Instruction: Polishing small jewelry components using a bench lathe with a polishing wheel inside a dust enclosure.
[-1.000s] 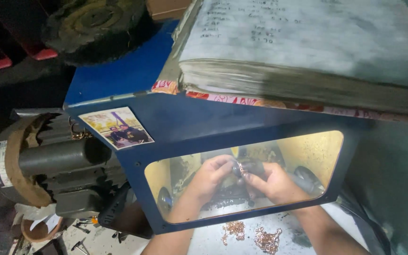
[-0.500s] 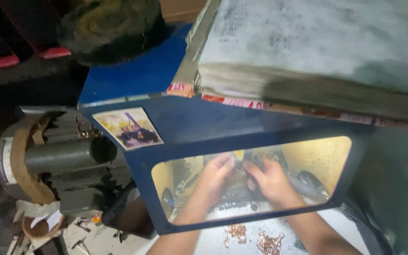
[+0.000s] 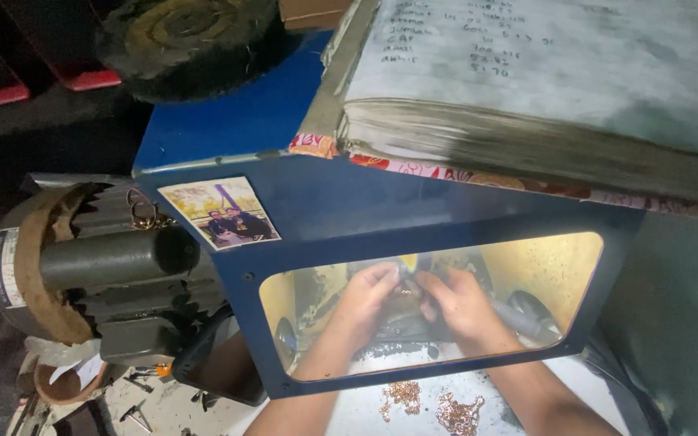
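Nearest me, two small heaps of chains [image 3: 434,406] lie on the white desk [image 3: 349,416], just outside the blue box [image 3: 414,202]. Both my arms reach into it. Behind its window [image 3: 543,266], my left hand [image 3: 365,299] and right hand [image 3: 462,303] meet, fingers pinched on a small piece [image 3: 408,284] between them; I cannot tell what it is. Left stands a grey motor [image 3: 98,266]. Farthest, an open ledger [image 3: 543,73] rests on the box.

Dark blue cabinet [image 3: 414,206], yellow-lit window [image 3: 543,270], grey motor [image 3: 98,266], coppery chains [image 3: 446,408] (heaped), red-patterned book edging [image 3: 462,172]
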